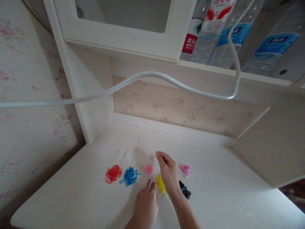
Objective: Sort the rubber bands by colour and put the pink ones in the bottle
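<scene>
A small clear bottle [152, 159] stands on the white tabletop, with colored bits visible in its pink lower part [149, 169]. Just right of its mouth is my right hand [168, 170], thumb and fingers pinched together; whatever is between them is too small to see. My left hand [147, 197] rests low on the table with curled fingers at the left edge of a yellow pile of small rubber bands [161, 183], partly covered by my right hand. Its fingertips are hidden. Left of my hands lie a blue pile [130, 176] and a red pile [113, 173] of bands.
A black pile [184, 190] lies beside my right wrist, and a pink cap [186, 170] sits behind it. A white cable [152, 74] hangs across the view. Above the white table [226, 190], a shelf holds several plastic bottles [233, 38] beside a cabinet door [119, 35].
</scene>
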`<state>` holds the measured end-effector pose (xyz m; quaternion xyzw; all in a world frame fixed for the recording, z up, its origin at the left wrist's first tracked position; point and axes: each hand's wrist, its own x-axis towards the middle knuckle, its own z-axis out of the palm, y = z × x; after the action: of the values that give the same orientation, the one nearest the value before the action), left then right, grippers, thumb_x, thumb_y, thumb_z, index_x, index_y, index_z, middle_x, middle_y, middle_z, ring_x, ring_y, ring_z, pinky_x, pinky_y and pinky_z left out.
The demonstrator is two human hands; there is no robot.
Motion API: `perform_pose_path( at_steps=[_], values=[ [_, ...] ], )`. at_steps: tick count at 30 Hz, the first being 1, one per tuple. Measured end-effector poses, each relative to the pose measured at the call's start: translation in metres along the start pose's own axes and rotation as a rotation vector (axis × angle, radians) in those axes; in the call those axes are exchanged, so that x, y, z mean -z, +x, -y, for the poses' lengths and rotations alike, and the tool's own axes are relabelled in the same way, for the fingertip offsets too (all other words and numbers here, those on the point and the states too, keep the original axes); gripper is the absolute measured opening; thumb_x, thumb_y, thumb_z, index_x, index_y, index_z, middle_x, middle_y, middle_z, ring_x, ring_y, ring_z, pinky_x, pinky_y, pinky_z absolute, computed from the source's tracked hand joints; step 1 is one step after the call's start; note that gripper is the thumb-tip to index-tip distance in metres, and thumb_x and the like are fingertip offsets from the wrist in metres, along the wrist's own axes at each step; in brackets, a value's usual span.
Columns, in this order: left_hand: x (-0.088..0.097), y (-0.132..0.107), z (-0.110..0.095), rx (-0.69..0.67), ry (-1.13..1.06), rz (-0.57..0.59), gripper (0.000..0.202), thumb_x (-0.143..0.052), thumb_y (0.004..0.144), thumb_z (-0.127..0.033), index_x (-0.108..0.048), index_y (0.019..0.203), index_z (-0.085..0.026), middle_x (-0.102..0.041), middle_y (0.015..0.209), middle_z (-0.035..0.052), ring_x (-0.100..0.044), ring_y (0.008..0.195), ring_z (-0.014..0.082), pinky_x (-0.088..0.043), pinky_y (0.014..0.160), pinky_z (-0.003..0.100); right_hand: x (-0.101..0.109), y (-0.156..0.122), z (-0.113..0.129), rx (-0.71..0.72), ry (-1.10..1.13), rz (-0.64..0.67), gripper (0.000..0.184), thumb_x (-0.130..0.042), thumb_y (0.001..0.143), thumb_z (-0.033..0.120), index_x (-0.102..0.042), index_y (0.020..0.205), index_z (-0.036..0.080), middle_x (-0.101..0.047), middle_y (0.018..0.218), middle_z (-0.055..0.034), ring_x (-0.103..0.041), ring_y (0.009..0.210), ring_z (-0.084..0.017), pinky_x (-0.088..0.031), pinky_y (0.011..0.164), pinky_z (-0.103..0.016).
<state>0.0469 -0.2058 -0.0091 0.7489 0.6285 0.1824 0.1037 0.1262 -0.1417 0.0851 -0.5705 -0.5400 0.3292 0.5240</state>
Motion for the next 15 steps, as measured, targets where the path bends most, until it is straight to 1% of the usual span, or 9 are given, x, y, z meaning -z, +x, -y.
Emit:
perform_pose_path(
  at_steps=[3,7,9,12,15],
  values=[
    [0.009,0.0,0.001,0.019,-0.07,0.008,0.025,-0.037,0.09,-0.013,-0.061,0.091,-0.022,-0.064,0.097,0.0046,-0.066,0.075,0.0173,-0.044,0.061,0.025,0.012,-0.013,-0.01,-0.032,0.005,-0.01,0.037,-0.055,0.081,0.045,-0.07,0.098,0.016,-0.068,0.083,-0.0034,-0.059,0.078,-0.016,-0.044,0.066,-0.022],
    [0.019,0.001,0.003,0.02,-0.221,0.015,0.025,-0.037,0.09,-0.013,-0.06,0.087,-0.021,-0.065,0.091,0.0036,-0.065,0.078,0.0168,-0.044,0.066,0.024,0.033,-0.041,-0.044,-0.111,-0.041,0.003,0.04,-0.054,0.082,0.049,-0.069,0.098,0.016,-0.069,0.091,-0.0059,-0.061,0.081,-0.017,-0.046,0.066,-0.022],
    [0.021,0.002,0.005,0.016,-0.304,0.019,0.025,-0.036,0.091,-0.015,-0.06,0.085,-0.021,-0.066,0.086,0.0032,-0.065,0.078,0.0165,-0.044,0.068,0.024,0.043,-0.056,-0.064,-0.136,-0.101,-0.002,0.042,-0.052,0.082,0.05,-0.069,0.099,0.016,-0.069,0.093,-0.0065,-0.062,0.082,-0.018,-0.047,0.066,-0.021],
    [0.023,0.003,0.005,0.032,-0.385,0.041,0.026,-0.036,0.092,-0.018,-0.06,0.085,-0.021,-0.068,0.078,0.0025,-0.066,0.075,0.0165,-0.043,0.065,0.022,0.055,-0.075,-0.09,-0.17,-0.231,-0.012,0.041,-0.051,0.083,0.052,-0.07,0.096,0.017,-0.071,0.092,-0.0065,-0.064,0.08,-0.018,-0.047,0.066,-0.021],
    [0.024,0.004,0.004,0.019,-0.433,0.039,0.023,-0.038,0.091,-0.017,-0.06,0.087,-0.022,-0.069,0.077,0.0018,-0.067,0.075,0.0163,-0.043,0.065,0.022,0.058,-0.087,-0.104,-0.144,-0.33,0.016,0.04,-0.048,0.085,0.051,-0.07,0.095,0.02,-0.071,0.094,-0.0062,-0.065,0.08,-0.019,-0.047,0.068,-0.021]
  ],
)
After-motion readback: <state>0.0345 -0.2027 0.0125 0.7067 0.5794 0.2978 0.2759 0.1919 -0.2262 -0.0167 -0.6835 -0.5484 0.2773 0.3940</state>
